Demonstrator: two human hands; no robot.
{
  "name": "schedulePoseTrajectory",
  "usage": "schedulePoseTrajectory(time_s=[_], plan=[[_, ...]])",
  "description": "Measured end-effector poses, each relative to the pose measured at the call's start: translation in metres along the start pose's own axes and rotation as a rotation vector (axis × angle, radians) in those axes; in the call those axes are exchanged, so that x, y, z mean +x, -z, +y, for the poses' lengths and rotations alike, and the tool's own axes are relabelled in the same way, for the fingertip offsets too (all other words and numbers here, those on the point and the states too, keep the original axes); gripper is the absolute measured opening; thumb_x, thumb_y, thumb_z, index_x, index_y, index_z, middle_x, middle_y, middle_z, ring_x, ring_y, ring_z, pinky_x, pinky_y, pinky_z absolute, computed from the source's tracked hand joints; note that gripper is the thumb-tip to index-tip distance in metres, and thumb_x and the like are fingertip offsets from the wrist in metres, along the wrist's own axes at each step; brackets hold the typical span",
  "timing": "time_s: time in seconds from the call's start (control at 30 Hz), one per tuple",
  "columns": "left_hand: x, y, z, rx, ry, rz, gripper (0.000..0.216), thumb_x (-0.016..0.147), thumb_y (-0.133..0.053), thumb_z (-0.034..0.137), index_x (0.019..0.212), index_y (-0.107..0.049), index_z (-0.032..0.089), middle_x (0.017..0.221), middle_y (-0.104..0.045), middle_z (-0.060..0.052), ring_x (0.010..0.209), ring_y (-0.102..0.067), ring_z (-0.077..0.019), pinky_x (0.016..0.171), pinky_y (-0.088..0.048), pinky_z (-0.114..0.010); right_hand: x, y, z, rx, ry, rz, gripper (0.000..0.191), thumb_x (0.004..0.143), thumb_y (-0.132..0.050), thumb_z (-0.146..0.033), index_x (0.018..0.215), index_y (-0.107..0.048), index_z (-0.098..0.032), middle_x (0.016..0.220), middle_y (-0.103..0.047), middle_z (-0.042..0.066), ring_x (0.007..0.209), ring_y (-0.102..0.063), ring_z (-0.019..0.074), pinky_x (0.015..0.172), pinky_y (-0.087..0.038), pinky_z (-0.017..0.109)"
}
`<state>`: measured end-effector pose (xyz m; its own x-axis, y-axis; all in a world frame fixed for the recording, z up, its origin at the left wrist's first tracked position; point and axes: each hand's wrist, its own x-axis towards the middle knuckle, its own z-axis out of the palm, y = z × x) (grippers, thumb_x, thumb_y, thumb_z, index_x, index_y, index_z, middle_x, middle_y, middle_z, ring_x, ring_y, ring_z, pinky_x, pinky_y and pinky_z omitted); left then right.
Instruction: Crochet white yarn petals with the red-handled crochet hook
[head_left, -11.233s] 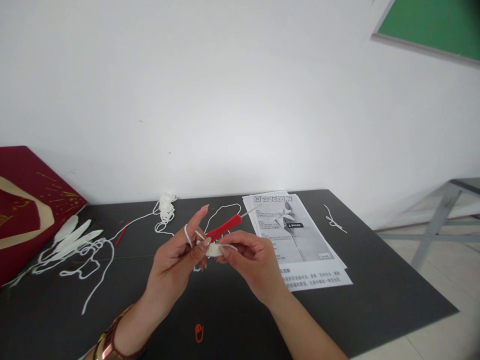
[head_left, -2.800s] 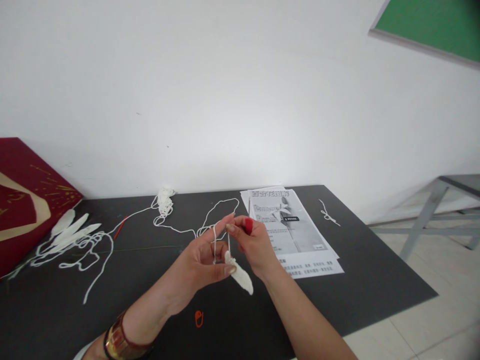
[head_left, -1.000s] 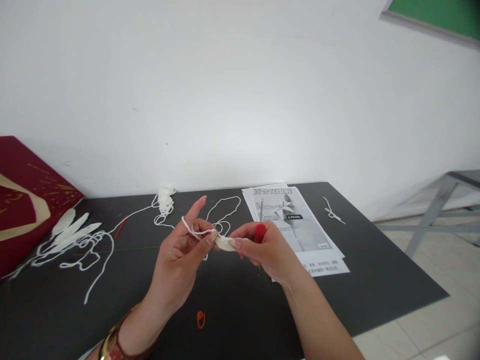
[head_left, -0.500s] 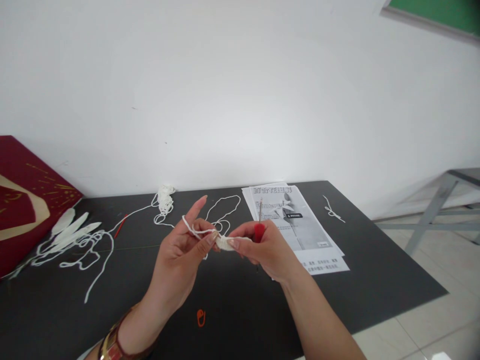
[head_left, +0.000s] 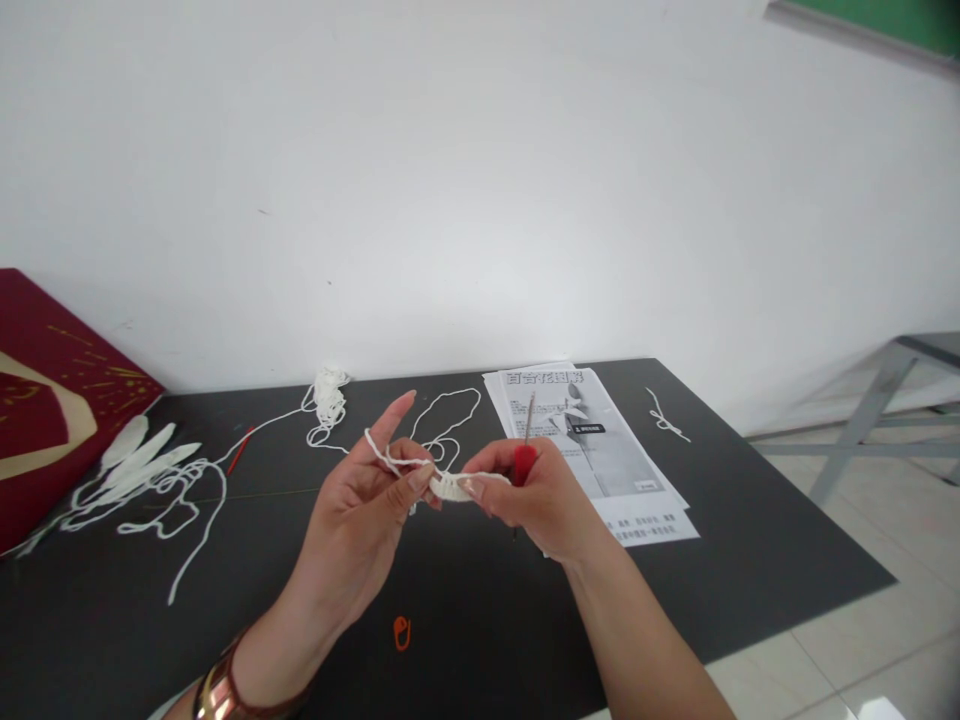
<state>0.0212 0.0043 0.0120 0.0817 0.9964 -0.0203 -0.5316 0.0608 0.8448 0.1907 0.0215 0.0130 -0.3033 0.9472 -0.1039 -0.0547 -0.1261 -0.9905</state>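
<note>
My left hand [head_left: 360, 510] pinches the left end of a small white crocheted piece [head_left: 451, 486] between thumb and fingers. Its index finger sticks up with white yarn [head_left: 382, 455] looped over it. My right hand [head_left: 534, 495] is closed on a red-handled crochet hook [head_left: 523, 462] and also pinches the right end of the piece. The hook's metal shaft points up and away from me. Both hands hover above the dark table [head_left: 750, 560]. The yarn trails back to a loose heap [head_left: 328, 395] near the wall.
Printed instruction sheets [head_left: 592, 455] lie right of my hands. An orange stitch marker [head_left: 402, 632] rests on the table near me. Finished white petals [head_left: 142, 455] and loose yarn lie at left beside a dark red box [head_left: 45, 390]. A yarn scrap [head_left: 664, 418] sits far right.
Over the last second both hands have stayed almost still, gripping the piece. Earlier, the piece hung down from the hook and has been brought level between the hands.
</note>
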Motion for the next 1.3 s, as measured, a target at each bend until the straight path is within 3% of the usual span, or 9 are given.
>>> schedulePoseTrajectory(time_s=[0.3,0.7,1.3], plan=[[0.0002,0.0010,0.0000,-0.013,-0.004,-0.042,0.060,0.079,-0.067,0.012,0.135,-0.050,0.026,0.077,-0.061,0.002,0.063,-0.057,-0.0093,0.063,-0.048,-0.020,-0.0007,0.0008,-0.0005,0.017,0.014,-0.040,0.008,0.070,-0.073,-0.021,0.072,-0.070,-0.015,0.049,-0.051,-0.006,0.042,-0.036,0.0046,0.039,-0.020,0.020],[-0.0016,-0.0025,-0.0024,0.049,-0.053,0.008,0.061,0.080,-0.068,0.012,0.136,-0.049,0.030,0.079,-0.061,0.003,0.067,-0.056,-0.0079,0.068,-0.047,-0.017,0.0007,-0.0002,-0.0023,-0.009,-0.034,-0.115,0.009,0.073,-0.073,-0.023,0.077,-0.073,-0.015,0.050,-0.049,-0.007,0.043,-0.035,0.0034,0.039,-0.020,0.019],[-0.0011,0.0003,-0.0039,0.054,-0.043,-0.006,0.066,0.079,-0.069,0.012,0.138,-0.046,0.031,0.079,-0.062,0.003,0.064,-0.058,-0.0078,0.065,-0.049,-0.018,-0.0015,-0.0009,-0.0071,-0.039,-0.004,-0.033,0.010,0.069,-0.074,-0.022,0.067,-0.070,-0.013,0.047,-0.049,-0.006,0.043,-0.036,0.0044,0.040,-0.019,0.020]])
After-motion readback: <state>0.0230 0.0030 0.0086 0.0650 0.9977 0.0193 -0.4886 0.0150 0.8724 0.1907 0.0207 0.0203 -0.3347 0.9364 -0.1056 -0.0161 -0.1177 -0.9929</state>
